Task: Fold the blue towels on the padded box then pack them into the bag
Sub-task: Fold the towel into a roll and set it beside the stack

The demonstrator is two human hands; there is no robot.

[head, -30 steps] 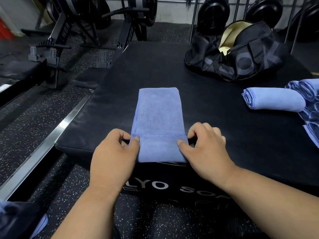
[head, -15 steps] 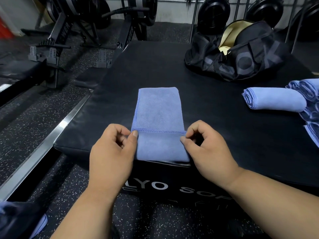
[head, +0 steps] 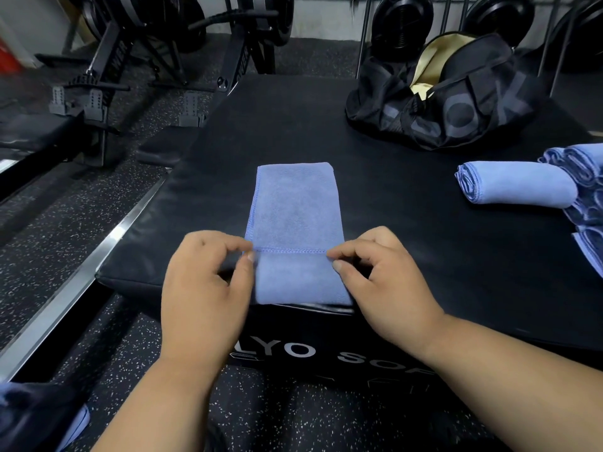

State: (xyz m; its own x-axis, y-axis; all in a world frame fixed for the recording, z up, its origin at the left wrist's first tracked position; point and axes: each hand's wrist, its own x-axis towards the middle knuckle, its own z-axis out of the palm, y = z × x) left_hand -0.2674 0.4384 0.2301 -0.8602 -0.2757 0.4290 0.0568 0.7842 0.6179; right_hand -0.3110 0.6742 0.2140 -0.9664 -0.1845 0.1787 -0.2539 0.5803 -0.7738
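My left hand [head: 205, 288] pinches the left end of the stitched hem on the blue towel [head: 295, 207], thumb and forefinger closed on the cloth, the other fingers curled. My right hand [head: 388, 282] does the same at the right end of that hem, thumb and forefinger nipping the edge. Between my two hands the near flap of the towel lies doubled over, its hem running straight across from one pinch to the other. The towel is a long narrow strip stretching away from my hands on the padded box [head: 408, 223], with its near end at the box's front edge just above the white lettering.

Well beyond my right hand, toward the far side of the box, a rolled towel [head: 515, 187] lies on its side, and just past it at the right border sits a heap of more blue towels [head: 584, 190], touching the roll. Farther off still, ahead of my right hand, the black bag [head: 456, 102] rests on the box with its top open and a pale yellow lining showing.
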